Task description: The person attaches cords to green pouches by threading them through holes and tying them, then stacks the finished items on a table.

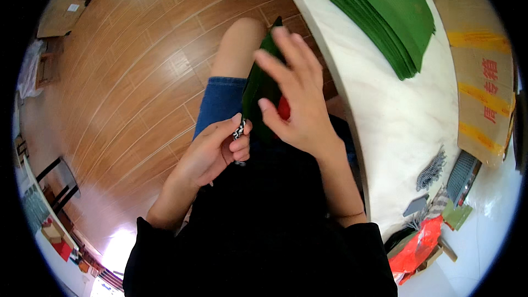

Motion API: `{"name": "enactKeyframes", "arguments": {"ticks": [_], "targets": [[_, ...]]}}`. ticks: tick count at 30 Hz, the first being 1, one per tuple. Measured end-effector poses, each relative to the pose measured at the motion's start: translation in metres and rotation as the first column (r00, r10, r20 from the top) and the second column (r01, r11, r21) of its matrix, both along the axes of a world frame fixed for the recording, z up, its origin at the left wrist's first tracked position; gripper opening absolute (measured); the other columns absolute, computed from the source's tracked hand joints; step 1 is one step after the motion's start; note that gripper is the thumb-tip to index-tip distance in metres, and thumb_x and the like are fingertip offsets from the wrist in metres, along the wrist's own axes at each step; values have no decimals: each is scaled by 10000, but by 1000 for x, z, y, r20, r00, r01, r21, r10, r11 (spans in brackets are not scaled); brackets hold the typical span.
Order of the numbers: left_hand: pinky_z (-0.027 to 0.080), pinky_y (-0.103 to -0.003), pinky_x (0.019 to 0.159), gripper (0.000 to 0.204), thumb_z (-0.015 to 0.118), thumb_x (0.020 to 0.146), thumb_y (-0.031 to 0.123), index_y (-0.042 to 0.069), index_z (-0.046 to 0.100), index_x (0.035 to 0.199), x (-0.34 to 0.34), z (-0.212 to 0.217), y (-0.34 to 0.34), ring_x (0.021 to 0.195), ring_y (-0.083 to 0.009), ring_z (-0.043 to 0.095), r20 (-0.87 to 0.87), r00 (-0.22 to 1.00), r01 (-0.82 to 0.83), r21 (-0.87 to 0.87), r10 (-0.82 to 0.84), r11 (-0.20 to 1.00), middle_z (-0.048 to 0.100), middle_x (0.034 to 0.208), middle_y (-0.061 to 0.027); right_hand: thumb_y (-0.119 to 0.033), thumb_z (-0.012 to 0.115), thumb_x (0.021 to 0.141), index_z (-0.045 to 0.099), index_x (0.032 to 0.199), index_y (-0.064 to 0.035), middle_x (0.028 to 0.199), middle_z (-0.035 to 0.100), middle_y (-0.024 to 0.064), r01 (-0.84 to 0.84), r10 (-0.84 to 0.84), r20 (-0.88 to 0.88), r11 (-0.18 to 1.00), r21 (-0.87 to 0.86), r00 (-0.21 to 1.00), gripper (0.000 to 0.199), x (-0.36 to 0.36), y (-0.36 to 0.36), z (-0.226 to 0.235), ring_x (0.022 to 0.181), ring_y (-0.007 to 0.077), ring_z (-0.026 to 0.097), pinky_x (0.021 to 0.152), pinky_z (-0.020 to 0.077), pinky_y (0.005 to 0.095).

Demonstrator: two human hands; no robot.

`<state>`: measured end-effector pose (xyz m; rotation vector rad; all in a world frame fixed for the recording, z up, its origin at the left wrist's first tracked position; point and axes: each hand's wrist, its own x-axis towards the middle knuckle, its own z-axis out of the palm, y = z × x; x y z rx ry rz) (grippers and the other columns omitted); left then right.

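Near the middle of the frame, the grip of our left hand (212, 146) is pinched, thumb against fingers, on a black-and-white cord (240, 129) at the lower end of a green piece (256, 85). That piece slants from the centre toward the top, beside our knee (242, 41). Our right hand (305, 102), blurred, spreads its fingers wide over it; we cannot tell whether they touch. At upper right, a green stack (388, 14) lies on the white counter (385, 115).
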<state>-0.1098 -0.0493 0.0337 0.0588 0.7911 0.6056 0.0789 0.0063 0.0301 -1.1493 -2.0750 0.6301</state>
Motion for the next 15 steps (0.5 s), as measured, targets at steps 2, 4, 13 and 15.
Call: {"name": "enactKeyframes", "arguments": {"ticks": [2, 4, 13, 15], "targets": [[323, -213, 580, 343, 390, 992, 356, 55, 525, 897, -18, -3, -1, 586, -78, 362, -34, 996, 88, 100, -85, 991, 379, 624, 37, -186, 660, 748, 563, 1123, -93, 1267, 485, 106, -259, 257, 125, 966, -4, 958, 399, -13, 14, 4, 1256, 320, 374, 1077, 229, 456], [273, -196, 541, 369, 371, 997, 361, 44, 534, 904, -29, 2, -4, 562, -61, 312, -144, 989, 63, 142, -43, 988, 357, 618, 42, -176, 650, 772, 580, 950, -88, 1015, 583, 55, -307, 307, 31, 952, 5, 951, 211, -27, 24, 1, 1103, 260, 492, 1039, 277, 452], [226, -183, 517, 331, 391, 995, 333, 39, 527, 925, -44, 6, 1, 570, -34, 268, -332, 909, -40, 534, 253, 845, 360, 681, 57, -104, 594, 872, 544, 878, -27, 786, 565, 55, -261, 216, -198, 935, -240, 956, 92, -42, 43, 29, 736, 156, 526, 668, 421, 257], [257, -181, 535, 266, 415, 992, 281, 45, 515, 920, -41, 10, 5, 585, -32, 296, -302, 905, -94, 543, 298, 834, 374, 691, 57, -112, 585, 889, 539, 888, -21, 777, 557, 44, -239, 169, -264, 934, -263, 950, 102, -45, 43, 31, 709, 121, 513, 643, 416, 235]]}}
